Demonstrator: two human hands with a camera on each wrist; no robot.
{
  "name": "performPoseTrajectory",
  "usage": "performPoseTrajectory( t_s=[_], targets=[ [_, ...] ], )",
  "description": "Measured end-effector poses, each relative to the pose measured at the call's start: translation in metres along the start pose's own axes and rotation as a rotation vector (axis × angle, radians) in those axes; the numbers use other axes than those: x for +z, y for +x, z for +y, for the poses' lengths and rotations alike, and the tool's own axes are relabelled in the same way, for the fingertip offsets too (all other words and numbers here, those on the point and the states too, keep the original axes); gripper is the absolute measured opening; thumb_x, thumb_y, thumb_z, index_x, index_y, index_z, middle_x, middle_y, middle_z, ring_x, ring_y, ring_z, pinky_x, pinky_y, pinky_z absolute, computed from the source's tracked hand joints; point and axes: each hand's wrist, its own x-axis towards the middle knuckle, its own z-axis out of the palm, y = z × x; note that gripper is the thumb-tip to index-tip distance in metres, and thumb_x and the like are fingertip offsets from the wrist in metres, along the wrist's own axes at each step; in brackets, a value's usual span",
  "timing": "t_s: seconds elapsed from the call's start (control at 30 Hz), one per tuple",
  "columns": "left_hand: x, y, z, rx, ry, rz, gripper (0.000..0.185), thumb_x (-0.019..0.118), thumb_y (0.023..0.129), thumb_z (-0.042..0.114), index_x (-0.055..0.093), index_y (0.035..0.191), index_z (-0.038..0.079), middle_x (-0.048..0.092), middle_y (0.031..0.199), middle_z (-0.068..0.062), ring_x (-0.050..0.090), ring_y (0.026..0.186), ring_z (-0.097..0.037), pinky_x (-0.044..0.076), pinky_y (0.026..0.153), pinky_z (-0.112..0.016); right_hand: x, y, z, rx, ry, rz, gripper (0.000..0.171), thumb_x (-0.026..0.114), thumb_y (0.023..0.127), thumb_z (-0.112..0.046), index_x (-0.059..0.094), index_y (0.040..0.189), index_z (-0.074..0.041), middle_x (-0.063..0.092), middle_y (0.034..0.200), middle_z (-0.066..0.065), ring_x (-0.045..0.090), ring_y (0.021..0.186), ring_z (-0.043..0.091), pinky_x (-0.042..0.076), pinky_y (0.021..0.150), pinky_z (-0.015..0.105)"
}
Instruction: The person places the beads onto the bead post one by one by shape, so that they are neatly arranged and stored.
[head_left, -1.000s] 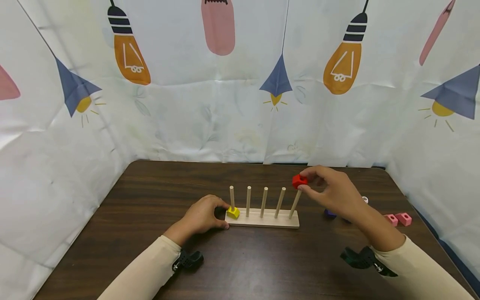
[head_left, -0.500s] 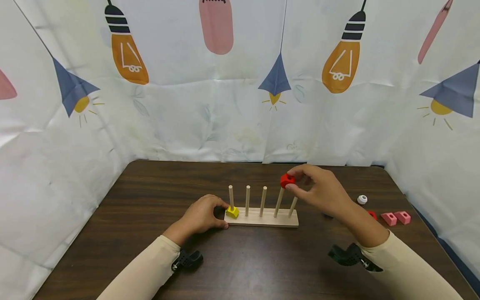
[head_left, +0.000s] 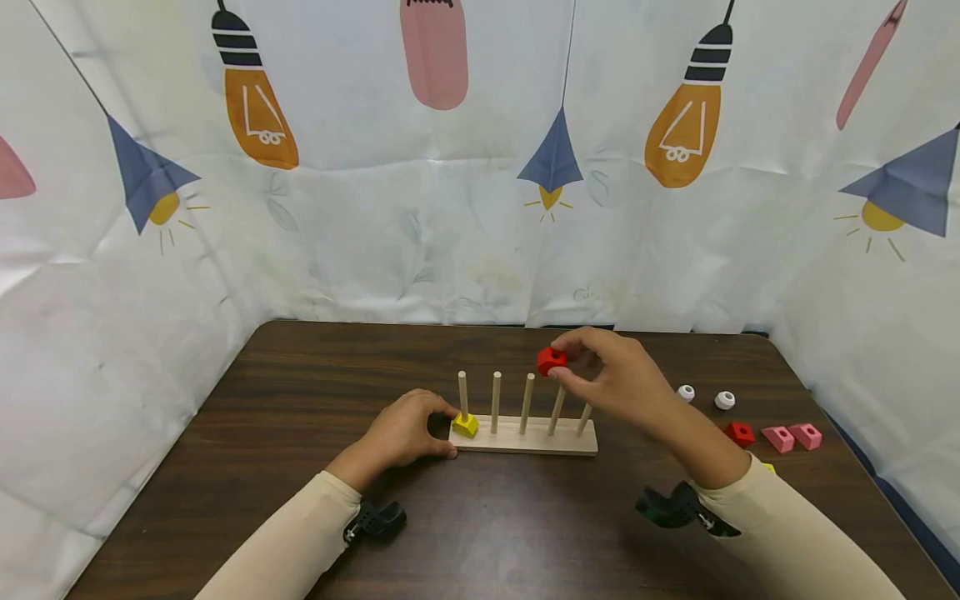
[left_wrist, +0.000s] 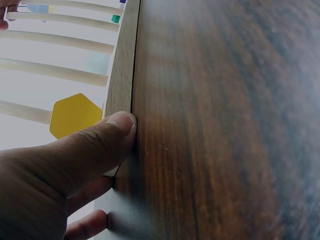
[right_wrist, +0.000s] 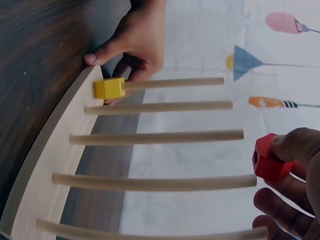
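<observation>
A: Step? Left hand [head_left: 405,433] is bracing the peg board [head_left: 525,437], fingers curled against its end.
B: Right hand [head_left: 611,379] is pinching the red block [head_left: 552,360] just above the pegs [head_left: 528,403]; next likely needs hole-to-peg alignment.

A: Even, bright light in the head view; soft shadows under both hands on the dark counter [head_left: 300,392], no harsh glare.

B: The left wrist view is blurred up close and washed out white; the right wrist view bends the pegs [right_wrist: 160,137].
</observation>
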Motion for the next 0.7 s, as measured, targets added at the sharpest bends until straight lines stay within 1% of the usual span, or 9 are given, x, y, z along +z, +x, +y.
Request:
performPoseTrajectory(
  t_s=[0.27, 0.43, 0.7],
  targets=[
    [0.001, 0.000, -0.001, 0.007, -0.003, 0.008, 0.047, 0.097, 0.069, 0.035, 0.079, 0.111, 0.023, 0.071, 0.115, 0.006, 0.060, 0.121, -0.025, 0.049, 0.101, -0.047, 0.010, 0.005, -0.004, -0.035, -0.022, -0.003, 0.030, 0.085, 0.085, -0.011, 0.072, 0.112, -0.010, 0.072, 0.100, -0.004, 0.066, 0.085, 0.013, 0.056, 0.074, 0.034],
    [0.001, 0.000, -0.001, 0.006, -0.004, 0.006, 0.047, 0.097, 0.069, 0.034, 0.079, 0.111, 0.022, 0.071, 0.115, 0.006, 0.060, 0.121, -0.025, 0.049, 0.102, -0.047, 0.014, 0.008, -0.007, -0.047, -0.023, -0.008, 0.030, 0.085, 0.085, -0.012, 0.072, 0.112, -0.010, 0.072, 0.100, -0.003, 0.066, 0.086, 0.013, 0.056, 0.074, 0.034],
    [0.000, 0.000, 0.000, 0.004, -0.007, 0.007, 0.047, 0.097, 0.069, 0.035, 0.079, 0.110, 0.022, 0.071, 0.114, 0.005, 0.060, 0.120, -0.026, 0.049, 0.101, -0.047, 0.023, 0.014, -0.014, -0.025, 0.002, -0.018, 0.029, 0.084, 0.086, -0.011, 0.072, 0.112, -0.010, 0.072, 0.098, -0.004, 0.065, 0.083, 0.014, 0.055, 0.072, 0.033]
  ],
)
